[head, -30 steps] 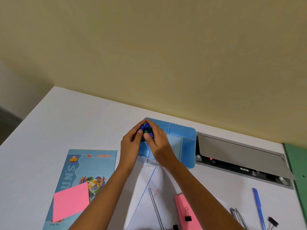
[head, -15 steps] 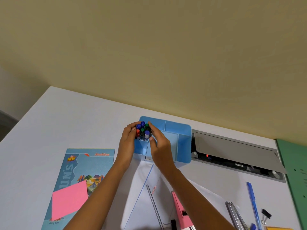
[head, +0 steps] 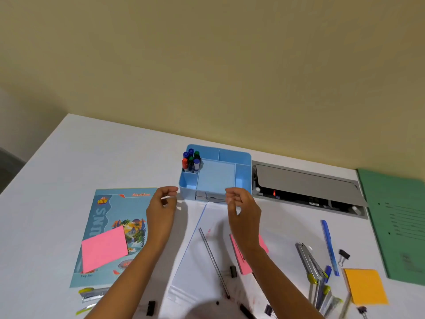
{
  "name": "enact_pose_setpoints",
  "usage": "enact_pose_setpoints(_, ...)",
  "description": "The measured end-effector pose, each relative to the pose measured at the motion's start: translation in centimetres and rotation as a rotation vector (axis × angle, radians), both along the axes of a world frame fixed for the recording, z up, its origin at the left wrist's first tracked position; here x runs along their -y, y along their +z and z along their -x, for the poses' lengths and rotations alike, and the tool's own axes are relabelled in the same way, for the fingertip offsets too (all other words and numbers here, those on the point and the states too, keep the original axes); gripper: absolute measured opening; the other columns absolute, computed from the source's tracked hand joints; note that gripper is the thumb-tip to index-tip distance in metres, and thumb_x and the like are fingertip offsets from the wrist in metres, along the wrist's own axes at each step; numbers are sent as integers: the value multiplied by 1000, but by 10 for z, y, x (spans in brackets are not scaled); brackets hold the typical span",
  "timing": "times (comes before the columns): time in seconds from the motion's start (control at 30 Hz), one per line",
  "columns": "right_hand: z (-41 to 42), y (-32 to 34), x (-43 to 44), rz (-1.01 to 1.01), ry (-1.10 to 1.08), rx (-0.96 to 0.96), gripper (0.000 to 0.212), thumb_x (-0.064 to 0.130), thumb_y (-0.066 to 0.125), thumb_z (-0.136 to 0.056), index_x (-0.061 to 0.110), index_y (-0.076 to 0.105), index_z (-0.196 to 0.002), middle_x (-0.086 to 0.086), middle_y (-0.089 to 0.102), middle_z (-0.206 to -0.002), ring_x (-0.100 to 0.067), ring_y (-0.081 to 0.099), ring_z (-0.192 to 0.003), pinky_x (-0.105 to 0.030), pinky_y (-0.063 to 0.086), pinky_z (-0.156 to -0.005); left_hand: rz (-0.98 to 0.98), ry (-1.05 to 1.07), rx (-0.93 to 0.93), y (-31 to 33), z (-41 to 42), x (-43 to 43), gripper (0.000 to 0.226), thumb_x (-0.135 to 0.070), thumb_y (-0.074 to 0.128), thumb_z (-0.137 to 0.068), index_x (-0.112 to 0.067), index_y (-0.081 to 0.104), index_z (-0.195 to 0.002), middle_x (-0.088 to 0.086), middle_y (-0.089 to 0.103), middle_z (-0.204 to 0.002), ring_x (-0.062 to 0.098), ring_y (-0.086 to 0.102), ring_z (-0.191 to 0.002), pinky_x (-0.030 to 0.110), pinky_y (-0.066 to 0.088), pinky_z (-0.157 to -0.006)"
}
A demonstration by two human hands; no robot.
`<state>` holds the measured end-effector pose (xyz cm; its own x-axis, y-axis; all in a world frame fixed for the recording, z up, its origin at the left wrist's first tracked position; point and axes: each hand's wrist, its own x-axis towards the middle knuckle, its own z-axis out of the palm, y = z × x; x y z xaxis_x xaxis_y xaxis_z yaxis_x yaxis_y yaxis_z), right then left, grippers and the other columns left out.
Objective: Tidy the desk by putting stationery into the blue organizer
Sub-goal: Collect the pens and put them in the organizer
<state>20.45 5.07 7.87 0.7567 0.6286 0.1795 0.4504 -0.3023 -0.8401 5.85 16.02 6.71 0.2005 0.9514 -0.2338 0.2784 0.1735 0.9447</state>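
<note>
The blue organizer (head: 243,178) stands at the back of the white desk. Several markers (head: 190,160) with blue, green and red caps stand upright in its back-left compartment. My left hand (head: 162,208) hovers just in front of the organizer's left corner, fingers loosely curled, holding nothing. My right hand (head: 241,208) hovers in front of its right half, also loosely curled and empty. Loose stationery lies nearer me: a blue pen (head: 329,245), pink sticky notes (head: 104,250), an orange sticky pad (head: 365,286), binder clips (head: 343,255) and metal cutters (head: 309,261).
A blue booklet (head: 110,212) lies at the left under the pink notes. A clear plastic sleeve (head: 197,261) with a thin rod lies in the middle. A grey cable hatch (head: 305,183) sits right of the organizer, and a green folder (head: 395,222) at the far right.
Both hands let go of the markers, which now stand in the organizer's back-left compartment, and pulled back toward me. The camera view tilted down, showing more of the desk.
</note>
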Motion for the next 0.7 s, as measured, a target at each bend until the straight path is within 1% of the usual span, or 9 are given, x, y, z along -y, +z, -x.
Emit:
enact_pose_setpoints(0.07, 11, -10, 28, 35, -28, 4, 26, -6, 54, -83, 16, 65, -92, 5, 69, -87, -7, 65, -81, -17, 51, -75, 44, -30, -24, -3, 9, 22, 19, -4, 52, -91, -14, 65, -100, -1, 68, -100, 18, 61, -88, 34, 50, -81)
enact_pose_setpoints(0.17, 32, -25, 62, 121, -9, -38, 30, -10, 54, -78, 16, 65, -88, 8, 67, -85, -8, 63, -81, -13, 48, -73, 124, -80, -67, -12, 21, 56, 18, -1, 54, -89, -12, 65, -98, 1, 68, -96, 22, 63, -89, 37, 51, -83)
enact_pose_setpoints(0.27, 51, -39, 87, 367, 82, -80, 28, -6, 51, -79, 11, 68, -93, 0, 70, -90, -16, 63, -87, -12, 43, -77, 246, -160, -104, -25, 32, 89, 25, 1, 52, -88, -20, 65, -89, -4, 68, -91, 21, 64, -88, 27, 54, -71)
enact_pose_setpoints(0.37, 69, -45, 103, 552, 154, -65, 24, -1, 50, -83, 6, 66, -99, -10, 67, -97, -24, 61, -92, -26, 43, -79, 408, -176, -118, -36, 38, 115, 21, -1, 51, -90, -14, 66, -93, 7, 67, -96, 21, 63, -85, 22, 53, -62)
enact_pose_setpoints(0.53, 87, -41, 117, 638, 171, 55, 10, 4, 53, -83, -3, 59, -89, -17, 61, -90, -32, 57, -85, -29, 34, -67, 421, -209, -185, -38, 44, 140, 16, -8, 51, -91, -16, 65, -95, 7, 68, -100, 16, 64, -81, 30, 55, -79)
enact_pose_setpoints(0.57, 90, -39, 118, 660, 175, 82, 8, 4, 59, -80, -3, 59, -84, -18, 61, -85, -32, 59, -80, -30, 36, -64, 412, -219, -195, -36, 44, 143, 17, -9, 50, -91, -17, 64, -95, 6, 68, -100, 16, 64, -83, 33, 54, -84)
enact_pose_setpoints(0.63, 94, -34, 119, 681, 195, 142, 19, 4, 78, -63, -1, 59, -67, -15, 61, -65, -28, 61, -60, -26, 42, -50, 397, -236, -207, -32, 44, 147, 18, -9, 50, -92, -18, 64, -96, 4, 68, -101, 20, 64, -93, 38, 51, -94)
enact_pose_setpoints(0.67, 95, -35, 119, 697, 189, 221, 23, 6, 82, -59, 1, 60, -65, -12, 61, -62, -25, 62, -56, -24, 44, -47, 394, -243, -210, -30, 45, 149, 18, -9, 50, -92, -19, 64, -96, 4, 68, -102, 22, 63, -98, 40, 50, -96)
enact_pose_setpoints(0.7, 96, -36, 117, 731, 211, 228, 19, 10, 77, -68, 1, 61, -72, -13, 63, -70, -24, 64, -64, -24, 48, -54, 393, -249, -210, -28, 45, 151, 17, -10, 50, -92, -20, 64, -96, 4, 67, -103, 22, 62, -100, 41, 49, -98)
